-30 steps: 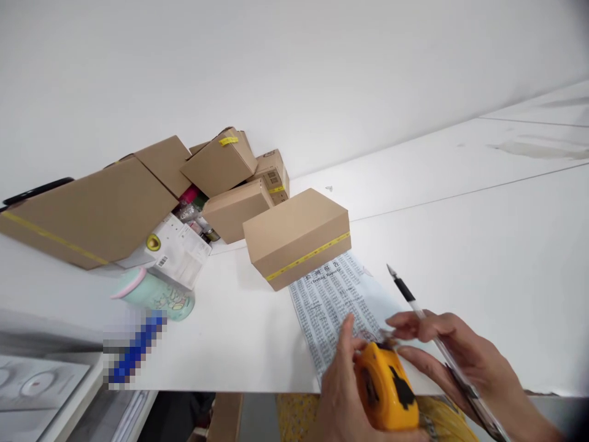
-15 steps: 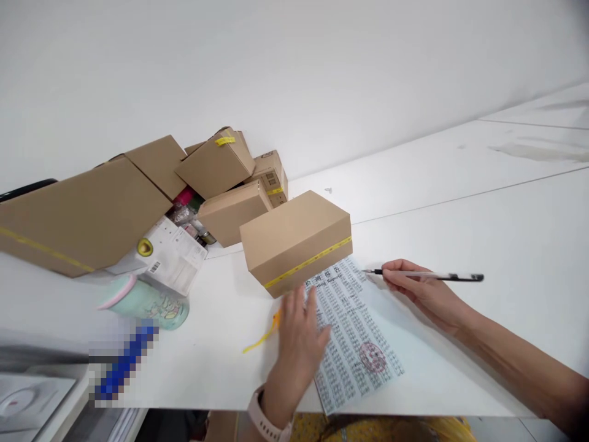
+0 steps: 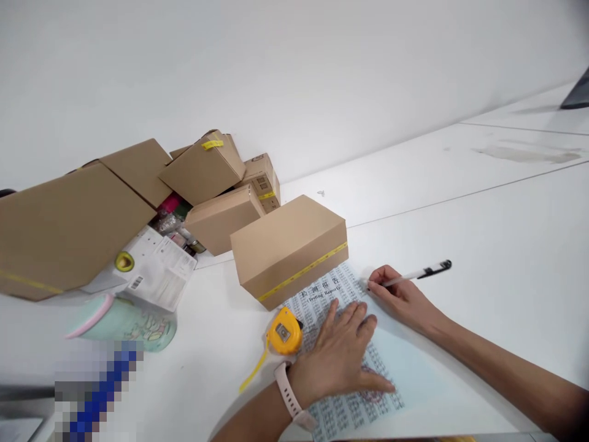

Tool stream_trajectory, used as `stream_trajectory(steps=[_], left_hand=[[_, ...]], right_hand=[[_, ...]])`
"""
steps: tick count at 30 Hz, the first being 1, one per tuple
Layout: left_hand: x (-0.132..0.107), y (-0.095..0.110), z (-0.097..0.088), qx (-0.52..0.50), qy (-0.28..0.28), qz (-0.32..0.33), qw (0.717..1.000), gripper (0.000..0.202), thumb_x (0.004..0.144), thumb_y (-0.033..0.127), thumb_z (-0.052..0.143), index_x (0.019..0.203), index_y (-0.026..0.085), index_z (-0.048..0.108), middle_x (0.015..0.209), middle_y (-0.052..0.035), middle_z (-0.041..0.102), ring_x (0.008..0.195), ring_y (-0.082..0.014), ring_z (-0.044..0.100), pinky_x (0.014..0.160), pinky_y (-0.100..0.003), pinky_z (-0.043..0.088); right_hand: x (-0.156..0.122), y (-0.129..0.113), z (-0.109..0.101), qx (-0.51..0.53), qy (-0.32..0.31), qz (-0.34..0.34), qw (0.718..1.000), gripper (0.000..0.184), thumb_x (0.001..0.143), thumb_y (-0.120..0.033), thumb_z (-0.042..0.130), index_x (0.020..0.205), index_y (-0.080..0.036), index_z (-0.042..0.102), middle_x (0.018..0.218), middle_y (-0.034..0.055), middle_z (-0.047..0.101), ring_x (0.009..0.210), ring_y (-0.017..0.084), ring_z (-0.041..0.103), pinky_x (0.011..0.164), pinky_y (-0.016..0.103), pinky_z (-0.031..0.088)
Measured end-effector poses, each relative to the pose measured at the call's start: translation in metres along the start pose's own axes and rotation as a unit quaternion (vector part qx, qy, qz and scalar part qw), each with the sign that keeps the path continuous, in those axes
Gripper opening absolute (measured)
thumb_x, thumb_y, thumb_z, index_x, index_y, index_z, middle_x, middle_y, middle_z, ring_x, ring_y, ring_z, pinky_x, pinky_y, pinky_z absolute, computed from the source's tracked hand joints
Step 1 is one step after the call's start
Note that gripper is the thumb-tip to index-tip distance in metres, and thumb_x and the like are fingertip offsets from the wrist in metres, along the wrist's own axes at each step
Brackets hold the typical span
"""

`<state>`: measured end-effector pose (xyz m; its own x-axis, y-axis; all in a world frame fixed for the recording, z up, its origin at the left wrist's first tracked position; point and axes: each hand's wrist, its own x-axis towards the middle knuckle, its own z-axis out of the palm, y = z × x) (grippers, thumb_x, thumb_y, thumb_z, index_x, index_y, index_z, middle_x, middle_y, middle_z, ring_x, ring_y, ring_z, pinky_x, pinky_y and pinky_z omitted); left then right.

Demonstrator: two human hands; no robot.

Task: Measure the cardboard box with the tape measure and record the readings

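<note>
My left hand (image 3: 343, 353) lies spread over a printed sheet headed "Testing Report" (image 3: 322, 325), its fingers apart and the palm covering part of a red stamp. My right hand (image 3: 398, 294) grips a pen (image 3: 421, 273) with a clear barrel and black end; its tip is at the sheet's upper right edge, mostly hidden by the fingers. A yellow tape measure (image 3: 284, 331) with a short length of tape out rests left of the sheet. Just behind the sheet stands a closed cardboard box (image 3: 289, 245) with yellow tape along its side.
Several cardboard boxes (image 3: 202, 169) are piled at the back left. A green cup with a pink rim (image 3: 147, 325) lies on its side before a white package (image 3: 161, 264). The white table (image 3: 506, 258) runs along the wall. A dark object (image 3: 577, 92) shows at far right.
My left hand has slid right and spread over the sheet, uncovering the tape measure. My right hand has moved slightly left and lower with the pen, now closer to the sheet. The view has shifted slightly.
</note>
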<state>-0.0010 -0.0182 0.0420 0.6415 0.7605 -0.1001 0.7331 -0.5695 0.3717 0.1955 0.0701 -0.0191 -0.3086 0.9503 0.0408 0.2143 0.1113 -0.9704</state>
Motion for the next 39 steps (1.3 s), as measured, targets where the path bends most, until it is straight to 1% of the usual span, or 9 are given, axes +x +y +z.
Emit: stream_trajectory(steps=[2, 3, 6, 9, 14, 18, 26, 34, 39], left_hand=[[-0.001, -0.001, -0.001, -0.011, 0.009, 0.005, 1.000, 0.085, 0.087, 0.075, 0.040, 0.147, 0.015, 0.031, 0.156, -0.0181, 0.033, 0.149, -0.0273, 0.020, 0.123, -0.052, 0.007], [-0.001, -0.001, 0.000, -0.016, 0.013, 0.007, 1.000, 0.086, 0.087, 0.075, 0.040, 0.147, 0.015, 0.032, 0.156, -0.0184, 0.034, 0.149, -0.0268, 0.021, 0.124, -0.051, 0.007], [-0.001, -0.003, 0.006, -0.034, 0.023, 0.008, 0.999, 0.086, 0.086, 0.075, 0.042, 0.147, 0.014, 0.032, 0.157, -0.0178, 0.033, 0.149, -0.0263, 0.019, 0.124, -0.048, 0.008], [-0.001, -0.007, 0.015, -0.051, 0.026, -0.001, 0.998, 0.089, 0.084, 0.076, 0.045, 0.149, 0.015, 0.031, 0.159, -0.0173, 0.028, 0.150, -0.0281, 0.017, 0.124, -0.049, 0.011], [0.000, -0.010, 0.017, -0.071, -0.004, -0.033, 0.997, 0.099, 0.076, 0.081, 0.051, 0.149, 0.016, 0.033, 0.160, -0.0212, 0.020, 0.150, -0.0362, 0.010, 0.119, -0.057, 0.020], [0.000, -0.009, 0.013, -0.078, -0.011, -0.041, 0.996, 0.098, 0.076, 0.081, 0.052, 0.148, 0.018, 0.033, 0.159, -0.0214, 0.021, 0.149, -0.0380, 0.012, 0.117, -0.061, 0.023], [0.000, -0.011, 0.018, -0.069, 0.003, -0.033, 0.997, 0.096, 0.077, 0.079, 0.053, 0.148, 0.018, 0.033, 0.159, -0.0208, 0.022, 0.149, -0.0371, 0.012, 0.119, -0.059, 0.021], [0.000, -0.011, 0.018, -0.063, 0.008, -0.030, 0.998, 0.094, 0.078, 0.078, 0.054, 0.147, 0.019, 0.033, 0.159, -0.0202, 0.023, 0.149, -0.0364, 0.013, 0.118, -0.059, 0.023], [0.000, -0.012, 0.019, -0.062, 0.007, -0.029, 0.998, 0.094, 0.078, 0.078, 0.053, 0.147, 0.018, 0.032, 0.159, -0.0208, 0.023, 0.149, -0.0373, 0.013, 0.117, -0.059, 0.022]], right_hand=[[-0.004, 0.001, 0.004, 0.020, -0.003, -0.008, 1.000, 0.035, 0.088, -0.056, 0.057, 0.092, -0.022, 0.055, 0.077, 0.0001, 0.057, 0.064, 0.014, 0.047, 0.057, 0.028, 0.040], [-0.005, 0.001, 0.006, 0.025, -0.005, -0.006, 1.000, 0.034, 0.088, -0.056, 0.058, 0.091, -0.022, 0.054, 0.074, -0.0005, 0.055, 0.064, 0.014, 0.047, 0.057, 0.027, 0.039], [-0.005, 0.000, 0.011, -0.005, 0.004, 0.004, 1.000, 0.034, 0.088, -0.054, 0.057, 0.081, -0.022, 0.050, 0.059, -0.0051, 0.043, 0.056, 0.012, 0.039, 0.050, 0.026, 0.032], [-0.003, -0.004, 0.012, -0.058, 0.019, 0.005, 0.998, 0.033, 0.089, -0.049, 0.054, 0.073, -0.023, 0.044, 0.054, -0.0073, 0.035, 0.052, 0.011, 0.031, 0.048, 0.026, 0.027], [-0.002, -0.010, 0.010, -0.091, 0.014, -0.004, 0.996, 0.028, 0.088, -0.043, 0.053, 0.071, -0.024, 0.041, 0.053, -0.0076, 0.036, 0.050, 0.011, 0.032, 0.047, 0.026, 0.026], [-0.003, -0.010, 0.011, -0.096, 0.018, -0.001, 0.995, 0.028, 0.087, -0.042, 0.053, 0.070, -0.024, 0.040, 0.051, -0.0082, 0.033, 0.049, 0.011, 0.031, 0.046, 0.025, 0.025], [-0.003, -0.005, 0.012, -0.103, 0.015, -0.005, 0.995, 0.029, 0.087, -0.043, 0.053, 0.070, -0.024, 0.039, 0.055, -0.0073, 0.033, 0.051, 0.011, 0.029, 0.047, 0.026, 0.025], [-0.002, -0.006, 0.012, -0.097, 0.007, -0.005, 0.995, 0.031, 0.087, -0.046, 0.054, 0.070, -0.024, 0.041, 0.054, -0.0071, 0.032, 0.051, 0.011, 0.028, 0.047, 0.026, 0.026], [-0.002, -0.006, 0.013, -0.097, 0.003, -0.005, 0.995, 0.029, 0.087, -0.044, 0.054, 0.070, -0.025, 0.040, 0.054, -0.0071, 0.032, 0.051, 0.011, 0.029, 0.047, 0.026, 0.026]])
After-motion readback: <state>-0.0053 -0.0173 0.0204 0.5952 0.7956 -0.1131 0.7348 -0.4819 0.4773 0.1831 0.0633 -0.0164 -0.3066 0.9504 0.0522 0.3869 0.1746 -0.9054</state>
